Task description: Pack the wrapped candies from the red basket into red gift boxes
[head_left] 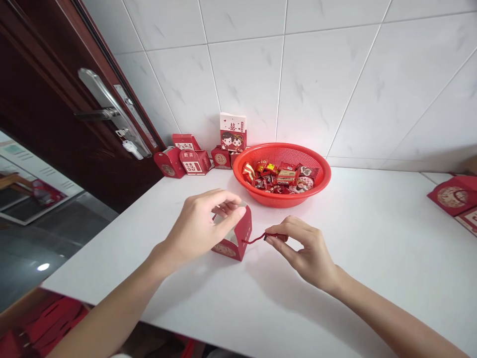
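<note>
An open-topped red box with gold print stands on the white table, below the basket. Curved over its opening, my left hand has thumb and forefinger near the top edge of the box's right side panel; whether they touch it I cannot tell. From that panel a dark red cord runs right to my right hand, whose thumb and fingers pinch the cord's end and a small dark tip. Part of the box's left side is hidden behind my left hand.
A red plastic basket of wrapped sweets stands behind the box. Several red printed boxes line the wall at the back left, and more lie at the right edge. A dark door is at the left of the white table.
</note>
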A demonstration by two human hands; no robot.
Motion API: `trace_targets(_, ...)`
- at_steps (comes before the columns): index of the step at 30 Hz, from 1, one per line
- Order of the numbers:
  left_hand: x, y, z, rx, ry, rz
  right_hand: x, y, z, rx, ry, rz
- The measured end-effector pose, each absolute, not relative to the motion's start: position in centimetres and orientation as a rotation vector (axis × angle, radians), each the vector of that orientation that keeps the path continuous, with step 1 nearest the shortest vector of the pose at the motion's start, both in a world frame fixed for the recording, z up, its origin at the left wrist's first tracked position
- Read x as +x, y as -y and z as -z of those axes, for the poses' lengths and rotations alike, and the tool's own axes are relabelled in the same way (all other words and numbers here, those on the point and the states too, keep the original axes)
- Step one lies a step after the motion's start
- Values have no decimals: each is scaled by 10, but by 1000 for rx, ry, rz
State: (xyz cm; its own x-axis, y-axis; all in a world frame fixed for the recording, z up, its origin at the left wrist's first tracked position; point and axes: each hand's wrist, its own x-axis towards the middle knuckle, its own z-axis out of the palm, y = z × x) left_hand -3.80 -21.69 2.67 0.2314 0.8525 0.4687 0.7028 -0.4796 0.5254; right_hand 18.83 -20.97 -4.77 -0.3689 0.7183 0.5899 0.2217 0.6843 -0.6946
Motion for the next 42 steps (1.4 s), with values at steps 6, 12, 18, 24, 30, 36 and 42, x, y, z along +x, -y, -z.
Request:
trace_targets(6, -26, 220, -22, 2471, -1281, -929, 187, 209, 48, -734, 1832, -782)
trace_targets(12, -11, 225, -18, 2316, -1166, -909, 188, 214, 44, -735, 1720, -874)
trace_targets(18, -10, 223, -19, 1925, -1124, -857, 190, 216, 39, -579, 1823, -869)
trace_targets(24, -14, 221, -26, 1583, -1096, -682, 193, 211, 39, -359, 1935, -644)
trace_targets(30, -20, 221, -29, 1572, -1082, -690, 193, 211, 41, -353, 1956, -368)
trace_targets(36, -28, 221, -36, 2023, -1507, -851, 190, 205, 53, -475, 1953, -439)
trace_targets(42, -27, 210, -20, 2159, -1716, -207, 180, 195, 81, -670, 1880, -758)
